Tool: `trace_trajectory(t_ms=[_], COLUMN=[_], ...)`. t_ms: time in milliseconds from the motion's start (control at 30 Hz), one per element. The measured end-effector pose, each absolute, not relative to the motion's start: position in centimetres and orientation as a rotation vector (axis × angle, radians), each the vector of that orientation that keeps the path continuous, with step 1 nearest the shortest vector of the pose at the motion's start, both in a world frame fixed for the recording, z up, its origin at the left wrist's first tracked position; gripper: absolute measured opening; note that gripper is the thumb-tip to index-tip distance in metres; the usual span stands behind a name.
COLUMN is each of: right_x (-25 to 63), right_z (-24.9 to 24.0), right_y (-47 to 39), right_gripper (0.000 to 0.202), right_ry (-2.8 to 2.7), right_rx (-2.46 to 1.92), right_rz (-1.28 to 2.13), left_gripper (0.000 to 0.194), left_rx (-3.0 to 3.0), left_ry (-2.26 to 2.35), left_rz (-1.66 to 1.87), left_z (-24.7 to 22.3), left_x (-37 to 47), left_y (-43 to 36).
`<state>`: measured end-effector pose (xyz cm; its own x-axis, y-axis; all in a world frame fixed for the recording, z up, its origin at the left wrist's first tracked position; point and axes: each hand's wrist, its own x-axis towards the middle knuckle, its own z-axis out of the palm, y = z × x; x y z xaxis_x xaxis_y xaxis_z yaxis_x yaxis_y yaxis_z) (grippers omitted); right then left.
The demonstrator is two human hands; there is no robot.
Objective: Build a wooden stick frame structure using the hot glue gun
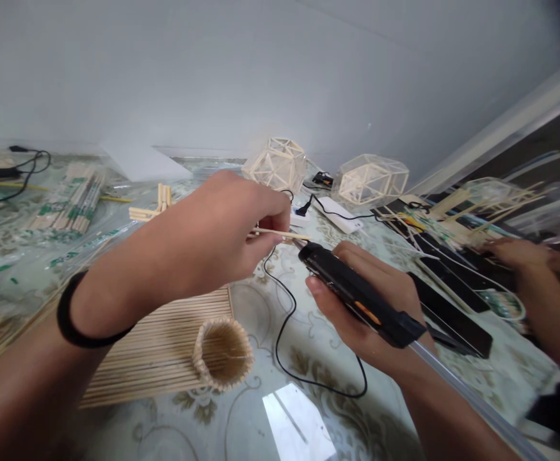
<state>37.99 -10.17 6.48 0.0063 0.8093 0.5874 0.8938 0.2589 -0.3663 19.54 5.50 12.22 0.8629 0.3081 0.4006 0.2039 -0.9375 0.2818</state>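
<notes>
My left hand (226, 224), with a black band at the wrist, pinches a thin wooden stick (299, 236) above the middle of the table. My right hand (385, 282) is wrapped round a black hot glue gun (361, 291), with a clear glue stick (457, 390) running out of its back end. The gun's nozzle is close to the stick; I cannot tell whether they touch. Below my left forearm lies a flat panel of wooden sticks (159, 346). A small round cup of sticks (224, 355) stands at its right edge.
Two wooden-frame polyhedra (277, 163) (373, 179) stand by the wall, near a white power strip (337, 214). A black cord (280, 358) loops across the table. Bundled chopsticks (71, 198) lie left. Dark phones (450, 314) lie right, near another person's hand (520, 253).
</notes>
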Motion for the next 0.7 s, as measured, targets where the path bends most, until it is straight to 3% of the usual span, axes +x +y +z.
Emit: trace_trajectory(t_ms=[700], right_x=[38.59], right_z=[6.14], right_y=[-10.90], right_gripper=[0.028], right_ry=[-1.770], right_rx=[-1.562], right_rz=[-0.168], left_gripper=[0.016], left_rx=[2.816], left_ry=[0.398], left_rz=[0.645], left_z=[12.40], left_x=[19.53], left_y=[5.42])
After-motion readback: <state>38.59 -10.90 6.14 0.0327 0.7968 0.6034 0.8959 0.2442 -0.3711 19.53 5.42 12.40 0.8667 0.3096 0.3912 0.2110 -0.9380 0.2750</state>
